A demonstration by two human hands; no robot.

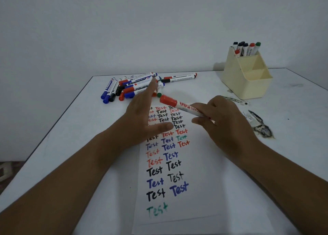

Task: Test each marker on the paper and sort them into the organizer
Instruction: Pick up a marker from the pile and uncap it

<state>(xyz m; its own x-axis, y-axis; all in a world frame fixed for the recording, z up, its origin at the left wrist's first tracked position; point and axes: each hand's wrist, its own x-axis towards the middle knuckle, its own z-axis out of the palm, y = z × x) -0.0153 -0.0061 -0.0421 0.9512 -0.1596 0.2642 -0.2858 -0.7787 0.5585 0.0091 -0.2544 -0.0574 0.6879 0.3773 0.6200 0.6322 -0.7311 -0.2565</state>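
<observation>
The task stands at an intermediate stage. The paper (177,163) lies flat on the tabletop (71,128) and carries many rows of the word "Test" in red, black, blue and green, which indicates that numerous markers are already tested. The cream organizer (248,77) stands at the far right of the tabletop, well apart from the paper; its rear compartment holds six sorted markers (246,48) standing upright (caps black, dark blue, red and green), while the two lower front compartments show no contents from this angle. A pile of unsorted markers (134,87) remains at the far edge of the tabletop just beyond the paper, so a substantial part of the job is judged outstanding. The right hand (225,121) pinches the barrel of a red-capped marker (179,105) between thumb and fingers, the marker held nearly level above the upper part of the paper with its cap fitted and pointing toward the pile. The left hand (143,117) has its grip spread, fingers straight and holding nothing, positioned over the upper left of the paper with the fingertips reaching toward the pile. Whether the held marker is already tested cannot be determined; with the cap on, it requires either uncapping for a test or transfer to the organizer
</observation>
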